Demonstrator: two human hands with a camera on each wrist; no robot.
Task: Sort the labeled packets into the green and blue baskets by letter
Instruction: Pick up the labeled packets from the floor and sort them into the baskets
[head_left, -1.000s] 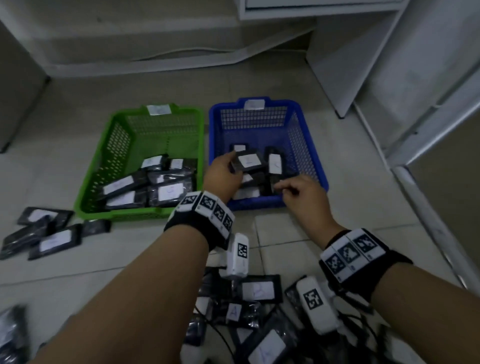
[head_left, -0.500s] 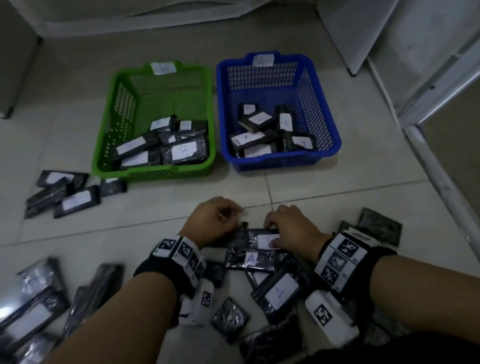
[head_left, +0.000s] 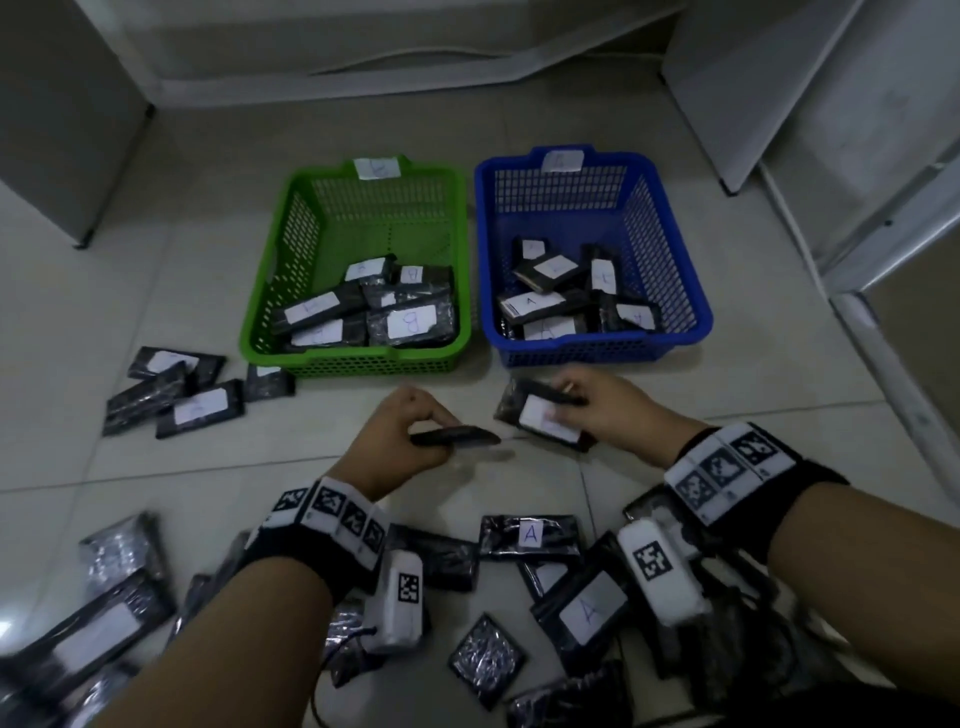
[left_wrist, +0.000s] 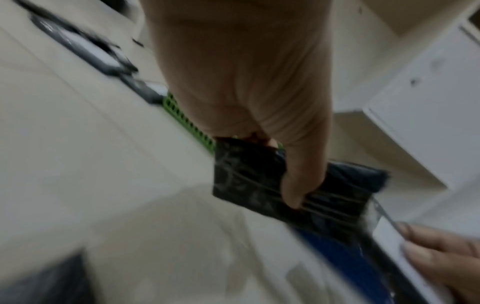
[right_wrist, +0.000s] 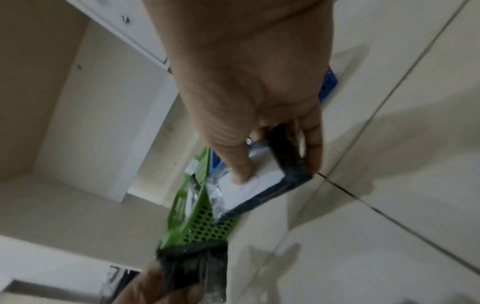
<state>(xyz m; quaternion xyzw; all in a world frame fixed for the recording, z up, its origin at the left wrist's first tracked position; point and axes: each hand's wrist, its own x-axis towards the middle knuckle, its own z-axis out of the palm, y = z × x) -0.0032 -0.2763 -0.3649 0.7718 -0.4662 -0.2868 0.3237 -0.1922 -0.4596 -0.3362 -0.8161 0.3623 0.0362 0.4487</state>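
My left hand (head_left: 410, 434) pinches a dark packet (head_left: 457, 435) edge-on above the floor, just in front of the green basket (head_left: 358, 364); its label is hidden. In the left wrist view the thumb (left_wrist: 298, 181) lies across that packet (left_wrist: 249, 176). My right hand (head_left: 608, 415) holds a second packet (head_left: 540, 415) with a white label, thumb on the label, in front of the blue basket (head_left: 597, 348). The right wrist view shows that labeled packet (right_wrist: 259, 185) pinched between thumb and fingers. Packets marked B lie in the green basket, packets marked A in the blue one.
Several loose packets (head_left: 530, 535) lie on the tiled floor under my forearms, some marked A. Another small group (head_left: 176, 395) sits left of the green basket. White cabinet panels (head_left: 831, 104) stand at the right and a grey cabinet (head_left: 57, 104) at the back left.
Both hands came back from the blue basket to the floor pile, each picked up a packet, and now hold them raised in front of the baskets.
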